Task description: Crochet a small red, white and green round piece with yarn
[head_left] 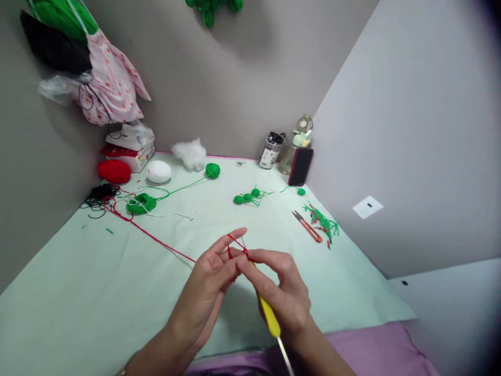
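Observation:
Between thumb and fingers, my right hand point(284, 290) grips a crochet hook point(270, 316) with a yellow handle, its thin metal tip pointing up and away. My left hand point(211, 279) is closed on red yarn point(237, 241), which loops over its raised index finger and meets the hook near both thumbs. The small red piece at the fingertips is mostly hidden by my hands. From the left hand, a red strand point(156, 240) runs across the table to the tangle at the left.
Green yarn point(141, 203), a red ball point(114, 171), a white ball point(158, 171) and black yarn point(102, 194) lie at left. Small green pieces point(248, 198) sit mid-table. Orange thread snips point(311, 228) and yarn scraps point(323, 222) are at right. Behind stand a phone point(301, 167) and pen holder point(271, 151).

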A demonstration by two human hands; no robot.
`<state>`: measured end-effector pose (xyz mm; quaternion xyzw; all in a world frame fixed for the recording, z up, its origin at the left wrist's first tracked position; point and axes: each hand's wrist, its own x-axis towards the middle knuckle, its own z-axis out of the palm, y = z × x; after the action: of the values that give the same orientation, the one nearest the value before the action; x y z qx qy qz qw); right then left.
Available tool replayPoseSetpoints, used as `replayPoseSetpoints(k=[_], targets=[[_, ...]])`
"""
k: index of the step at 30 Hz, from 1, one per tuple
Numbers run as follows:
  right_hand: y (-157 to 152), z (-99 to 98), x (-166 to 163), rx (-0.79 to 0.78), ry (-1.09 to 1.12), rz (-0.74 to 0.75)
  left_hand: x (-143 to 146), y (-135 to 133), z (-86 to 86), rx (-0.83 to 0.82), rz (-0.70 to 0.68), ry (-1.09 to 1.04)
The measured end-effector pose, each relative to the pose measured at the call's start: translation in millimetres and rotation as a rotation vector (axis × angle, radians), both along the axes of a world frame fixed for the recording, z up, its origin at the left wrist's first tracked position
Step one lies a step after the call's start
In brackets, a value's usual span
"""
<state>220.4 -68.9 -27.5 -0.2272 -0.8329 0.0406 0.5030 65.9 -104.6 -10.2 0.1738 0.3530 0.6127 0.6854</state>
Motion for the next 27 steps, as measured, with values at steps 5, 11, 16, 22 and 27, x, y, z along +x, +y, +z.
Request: replayPoseSetpoints(k=[5, 11, 16, 22, 27], targets=[[5, 5.5, 1, -0.469, 0.424, 0.144, -5, 4, 2.4, -0.033, -0.053, -0.067], [9, 12.8, -8, -0.499, 0.358, 0.183, 2, -2, -1.1, 0.088, 0.005, 0.147], [-2, 4.3, -7, -0.277, 0.177, 0.054, 7, -3, -2.7, 0.058, 0.059, 0.109], [0, 2.5, 1, -0.287, 0.255, 0.041, 0, 3, -3.7, -0.04, -0.027, -0.125], [5, 8.9, -1, -0.548, 0.487, 0.184, -1, 3, -3.9, -0.003, 0.057, -0.025]])
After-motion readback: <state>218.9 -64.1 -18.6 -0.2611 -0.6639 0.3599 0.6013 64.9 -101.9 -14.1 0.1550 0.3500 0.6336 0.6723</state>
